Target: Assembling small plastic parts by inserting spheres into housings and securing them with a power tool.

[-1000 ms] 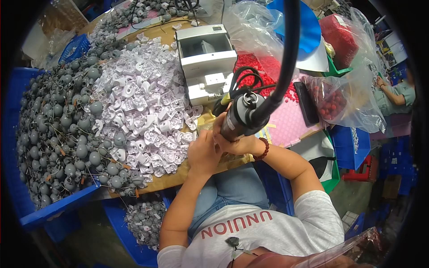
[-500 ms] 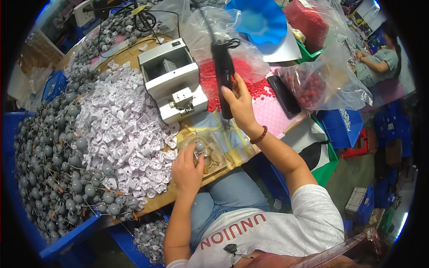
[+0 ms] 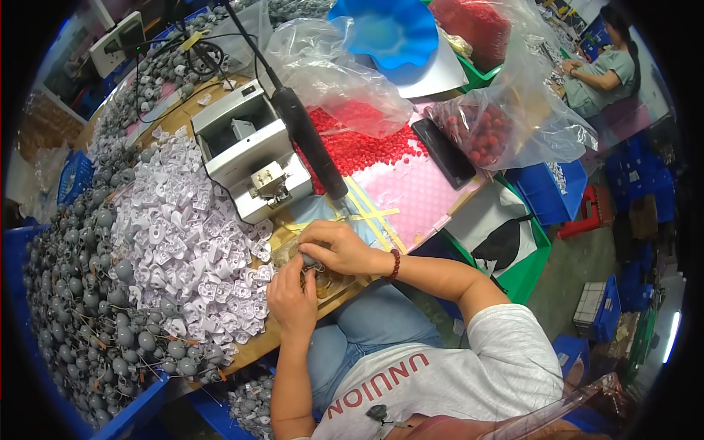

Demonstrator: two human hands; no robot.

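Both my hands meet over a shallow clear tray (image 3: 328, 287) at the table's front edge. My left hand (image 3: 292, 295) pinches a small grey ball-shaped part (image 3: 309, 261) between thumb and fingers. From the other side my right hand (image 3: 339, 249), with a beaded bracelet at the wrist, closes its fingertips on the same part. My fingers cover much of it. A black electric screwdriver (image 3: 312, 139) hangs on its cord just beyond my right hand, its tip end pointing down, held by no hand.
White plastic pieces (image 3: 191, 242) lie heaped to the left, beside many grey ball parts (image 3: 88, 293). A grey-white machine (image 3: 253, 158) stands behind the tray. Small red pieces (image 3: 359, 147), a black phone (image 3: 444, 154) and a blue basin (image 3: 385, 33) lie beyond. At far right sits another person (image 3: 605, 73).
My right hand has let go of the screwdriver and come down to the grey part at my left hand. The screwdriver now hangs tilted, further left. The whole view has shifted slightly.
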